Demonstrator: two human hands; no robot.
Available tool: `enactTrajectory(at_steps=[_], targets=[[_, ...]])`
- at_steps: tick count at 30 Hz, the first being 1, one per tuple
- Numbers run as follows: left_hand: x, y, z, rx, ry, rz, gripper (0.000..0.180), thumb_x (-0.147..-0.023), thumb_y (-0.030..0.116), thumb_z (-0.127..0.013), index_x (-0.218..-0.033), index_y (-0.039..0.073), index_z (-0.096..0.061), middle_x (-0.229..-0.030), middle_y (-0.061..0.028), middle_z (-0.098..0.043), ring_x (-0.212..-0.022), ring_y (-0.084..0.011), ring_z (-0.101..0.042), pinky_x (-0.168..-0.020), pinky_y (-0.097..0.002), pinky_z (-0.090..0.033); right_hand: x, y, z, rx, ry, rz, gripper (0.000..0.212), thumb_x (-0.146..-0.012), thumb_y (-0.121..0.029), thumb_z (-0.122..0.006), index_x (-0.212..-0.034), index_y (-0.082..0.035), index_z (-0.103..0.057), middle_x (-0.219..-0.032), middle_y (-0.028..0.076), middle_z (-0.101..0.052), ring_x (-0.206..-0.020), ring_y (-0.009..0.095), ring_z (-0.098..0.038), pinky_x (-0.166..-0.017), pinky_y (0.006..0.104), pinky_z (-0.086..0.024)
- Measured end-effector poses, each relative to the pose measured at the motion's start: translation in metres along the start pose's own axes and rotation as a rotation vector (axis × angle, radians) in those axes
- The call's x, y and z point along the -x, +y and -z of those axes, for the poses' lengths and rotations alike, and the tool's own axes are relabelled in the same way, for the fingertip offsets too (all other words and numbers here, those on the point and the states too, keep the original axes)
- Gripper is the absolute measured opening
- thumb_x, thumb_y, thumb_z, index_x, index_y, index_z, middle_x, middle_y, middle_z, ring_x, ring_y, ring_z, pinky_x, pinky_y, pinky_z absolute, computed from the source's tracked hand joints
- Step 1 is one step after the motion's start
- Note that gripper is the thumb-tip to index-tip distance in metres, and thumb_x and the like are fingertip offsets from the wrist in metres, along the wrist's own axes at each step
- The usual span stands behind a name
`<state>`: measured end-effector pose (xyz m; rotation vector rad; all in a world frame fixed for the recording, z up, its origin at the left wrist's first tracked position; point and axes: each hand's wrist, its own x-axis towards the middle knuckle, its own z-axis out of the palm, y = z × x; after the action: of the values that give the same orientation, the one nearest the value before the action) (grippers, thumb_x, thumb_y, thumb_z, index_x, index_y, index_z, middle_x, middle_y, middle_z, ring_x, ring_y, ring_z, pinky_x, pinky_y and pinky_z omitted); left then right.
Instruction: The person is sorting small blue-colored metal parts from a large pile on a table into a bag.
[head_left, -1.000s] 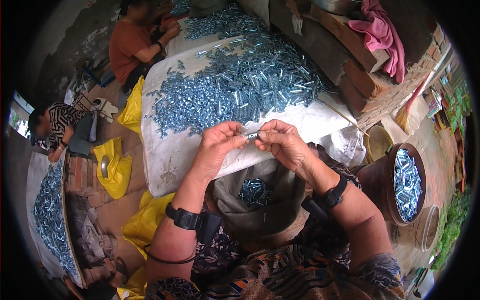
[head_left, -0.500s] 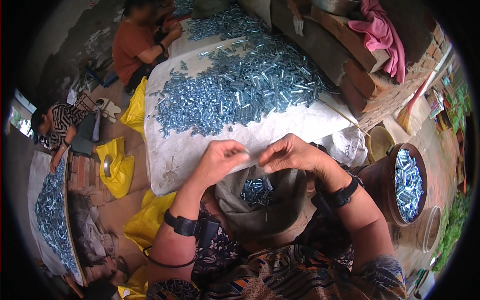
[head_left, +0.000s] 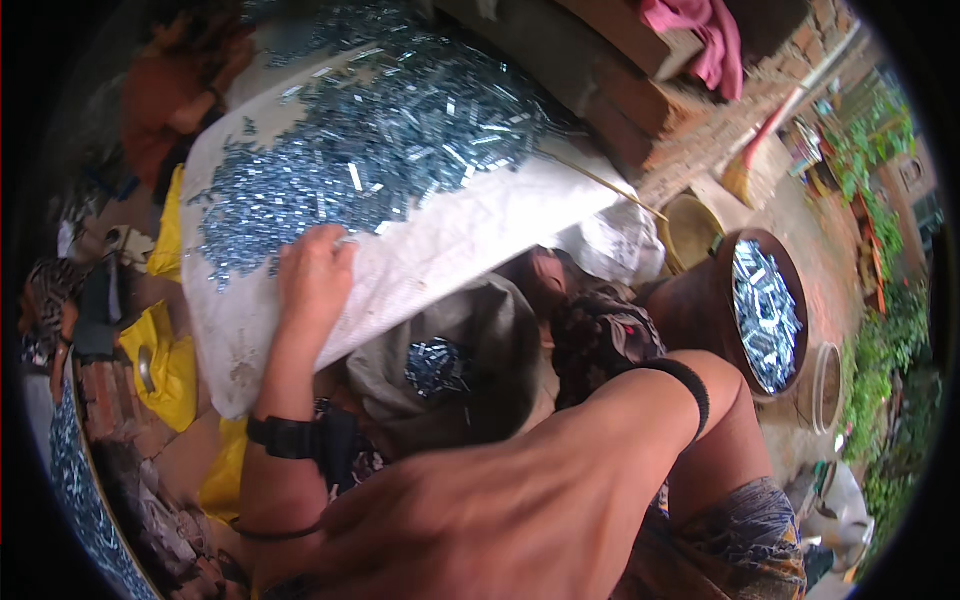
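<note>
My left hand (head_left: pixel 316 275) is at the near edge of a heap of small shiny bluish metal pieces (head_left: pixel 270 195) on a white sheet. Its fingers are curled together, and a bright bit shows at the fingertips, too small to name. Longer tube-like metal pieces (head_left: pixel 430 120) lie heaped to the right of the small ones. My right hand (head_left: pixel 470 500) looms large and smeared close to the camera, reaching across to the lower left, its fingers hidden. Below the sheet, a grey cloth sack (head_left: pixel 505 345) stands open with metal pieces (head_left: pixel 437 367) inside.
A brown bucket (head_left: pixel 690 300) full of metal tubes stands at right, beside an off-white bucket (head_left: pixel 822 390). Yellow bags (head_left: pixel 165 365) lie at left. A brick ledge (head_left: pixel 640 100) with a pink cloth (head_left: pixel 705 45) borders the far right. A person in orange (head_left: pixel 165 110) sits at far left.
The view has swung to the right. My left hand has gone from beside my right hand above the sack to the heap's edge. My right hand has come up close to the camera.
</note>
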<state>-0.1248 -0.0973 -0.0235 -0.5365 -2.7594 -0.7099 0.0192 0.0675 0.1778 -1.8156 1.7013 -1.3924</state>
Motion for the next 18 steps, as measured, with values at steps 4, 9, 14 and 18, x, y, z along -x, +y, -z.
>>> enactTrajectory(at_steps=[4,9,14,18], targets=[[-0.006,0.004,0.007,-0.158,-0.089,-0.049,0.017,-0.08,0.015,-0.06,-0.092,0.002,-0.063,-0.092,-0.0148,-0.064,-0.088,-0.0295,-0.06,-0.082,-0.0411,-0.039,0.004,0.003,-0.024,-0.495,0.364,-0.033,0.02,-0.073,-0.017,-0.063,-0.075,0.003,-0.061,-0.057,0.013,-0.052,-0.057,0.029,-0.054,-0.052,0.0369,-0.044],[-0.011,0.002,-0.007,-0.292,-0.01,-0.18,0.012,-0.078,0.01,-0.059,-0.086,0.002,-0.059,-0.086,-0.0146,-0.064,-0.083,-0.0299,-0.06,-0.08,-0.041,-0.038,0.011,0.006,-0.03,-0.247,0.382,0.024,0.018,-0.076,-0.015,-0.061,-0.073,0.002,-0.059,-0.057,0.013,-0.051,-0.059,0.026,-0.054,-0.05,0.0335,-0.043],[-0.01,0.002,-0.016,-0.313,-0.059,-0.105,0.011,-0.072,0.007,-0.06,-0.082,0.002,-0.058,-0.084,-0.0161,-0.063,-0.084,-0.0316,-0.06,-0.08,-0.0424,-0.039,-0.003,0.048,-0.079,0.28,0.968,0.521,0.019,-0.079,-0.023,-0.065,-0.085,-0.005,-0.068,-0.075,0.009,-0.062,-0.072,0.031,-0.063,-0.055,0.0313,-0.05],[0.002,0.008,-0.002,-0.188,0.001,-0.079,0.012,-0.072,0.007,-0.059,-0.082,0.003,-0.057,-0.085,-0.0169,-0.062,-0.085,-0.0342,-0.057,-0.08,-0.0444,-0.041,0.04,0.057,-0.023,0.43,0.501,0.17,0.019,-0.087,-0.008,-0.054,-0.091,0.01,-0.059,-0.082,0.017,-0.061,-0.068,0.024,-0.061,-0.057,0.0334,-0.049]])
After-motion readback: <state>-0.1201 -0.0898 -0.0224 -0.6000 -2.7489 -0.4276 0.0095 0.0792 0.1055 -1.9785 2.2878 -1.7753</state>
